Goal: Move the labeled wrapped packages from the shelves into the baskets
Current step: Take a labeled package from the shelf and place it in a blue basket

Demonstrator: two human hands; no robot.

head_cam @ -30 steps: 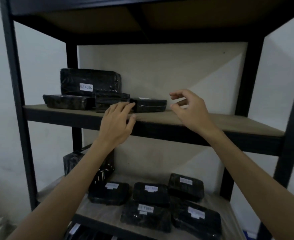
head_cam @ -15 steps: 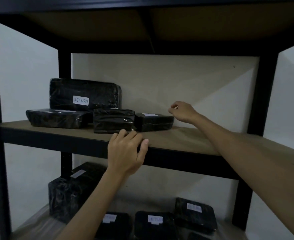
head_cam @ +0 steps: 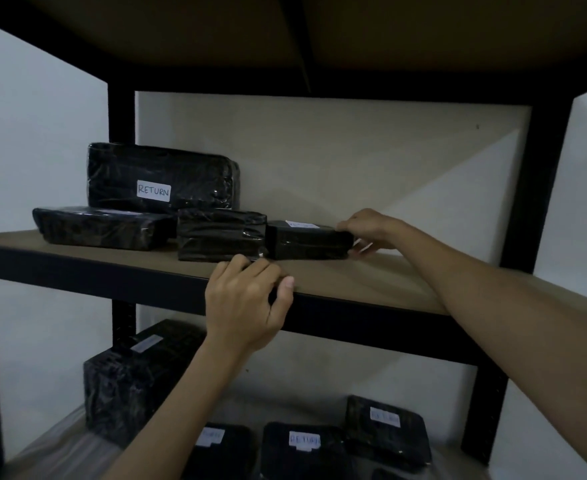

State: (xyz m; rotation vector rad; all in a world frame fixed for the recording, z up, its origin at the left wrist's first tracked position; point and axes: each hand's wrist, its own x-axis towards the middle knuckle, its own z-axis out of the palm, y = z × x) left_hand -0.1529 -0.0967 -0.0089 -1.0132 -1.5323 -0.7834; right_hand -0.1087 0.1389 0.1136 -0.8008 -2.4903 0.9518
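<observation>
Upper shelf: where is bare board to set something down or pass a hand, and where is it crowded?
Bare board runs from the right hand, gripping the small package, to the right post. A narrow front strip lies before the packages, broken by the left hand gripping the upper shelf edge. The left half is crowded: four packages close together.

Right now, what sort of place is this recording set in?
Probably a storeroom or returns area: a black metal shelving rack, wrapped black packages on its shelves, one large package labelled RETURN, and a bare white wall.
</observation>
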